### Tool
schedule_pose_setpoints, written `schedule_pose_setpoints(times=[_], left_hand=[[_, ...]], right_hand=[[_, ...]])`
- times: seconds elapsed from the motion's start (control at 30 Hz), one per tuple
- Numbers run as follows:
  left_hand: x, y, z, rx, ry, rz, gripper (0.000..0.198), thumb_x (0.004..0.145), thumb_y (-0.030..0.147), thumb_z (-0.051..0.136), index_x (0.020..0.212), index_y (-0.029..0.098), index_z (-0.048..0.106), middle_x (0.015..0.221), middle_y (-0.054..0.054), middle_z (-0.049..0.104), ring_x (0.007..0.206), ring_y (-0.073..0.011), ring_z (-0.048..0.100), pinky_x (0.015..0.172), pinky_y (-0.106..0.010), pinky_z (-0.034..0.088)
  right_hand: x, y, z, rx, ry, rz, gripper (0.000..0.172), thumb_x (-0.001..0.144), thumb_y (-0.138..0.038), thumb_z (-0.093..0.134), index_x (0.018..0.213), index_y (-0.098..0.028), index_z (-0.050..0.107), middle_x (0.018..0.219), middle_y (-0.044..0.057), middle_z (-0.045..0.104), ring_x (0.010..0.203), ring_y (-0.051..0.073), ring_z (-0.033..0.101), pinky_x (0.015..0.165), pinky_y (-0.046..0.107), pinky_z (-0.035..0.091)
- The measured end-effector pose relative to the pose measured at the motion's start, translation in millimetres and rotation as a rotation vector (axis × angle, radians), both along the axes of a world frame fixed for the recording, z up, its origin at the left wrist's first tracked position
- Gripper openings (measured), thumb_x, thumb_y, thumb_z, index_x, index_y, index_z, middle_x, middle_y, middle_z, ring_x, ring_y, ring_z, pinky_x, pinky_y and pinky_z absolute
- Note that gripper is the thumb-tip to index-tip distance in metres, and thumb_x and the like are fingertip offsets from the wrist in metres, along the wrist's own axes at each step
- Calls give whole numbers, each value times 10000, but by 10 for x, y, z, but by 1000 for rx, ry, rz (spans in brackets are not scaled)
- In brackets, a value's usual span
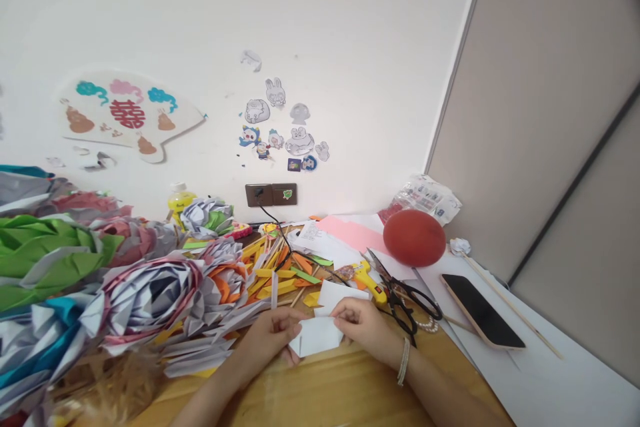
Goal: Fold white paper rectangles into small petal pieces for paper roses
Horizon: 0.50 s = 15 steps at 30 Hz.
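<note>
A small folded piece of white paper (320, 337) is held between both hands just above the wooden table (320, 390). My left hand (277, 335) pinches its left edge with thumb and fingers. At its upper right corner, my right hand (357, 323) grips it between thumb and forefinger; a bracelet circles that wrist. Another white sheet (340, 293) lies right behind the held piece. Black-handled scissors (407, 300) and a yellow glue gun (369, 280) rest beyond my right hand.
Folded paper flowers (150, 297) crowd the left side. Several orange and yellow strips (275, 280) lie behind my left hand. To the right are a red balloon (414, 238), a phone (483, 311) and a thin wooden stick (515, 307). A black cable runs to the wall socket (271, 194).
</note>
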<state>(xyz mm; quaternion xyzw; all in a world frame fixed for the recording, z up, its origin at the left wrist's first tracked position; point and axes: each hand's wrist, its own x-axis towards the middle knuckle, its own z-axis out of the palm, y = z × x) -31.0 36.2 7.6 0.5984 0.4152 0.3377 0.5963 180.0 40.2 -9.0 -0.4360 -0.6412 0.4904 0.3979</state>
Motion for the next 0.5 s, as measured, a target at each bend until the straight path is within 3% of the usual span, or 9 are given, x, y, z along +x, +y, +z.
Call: schedule_pose_setpoints(times=[0.2,0.5], left_hand=[[-27,2,7,-34,-12,0,391,674,432,655,868,93,640,555,-28,658,469,-147,598,464,-223,447],[35,-70,88,-172,-115,-44,360,725,482,579,687,125,559,599,-7,620,534,-141,599,511,-239,472]], right_hand=[[-12,2,-9,42,25,-37,92,680,-234,573,699,-144,572,546,-35,531,437,83,504,427,191,403],[0,-23,3,333,-161,-39,130,719,-128,507,704,-146,635,671,26,641,597,138,580,546,228,440]])
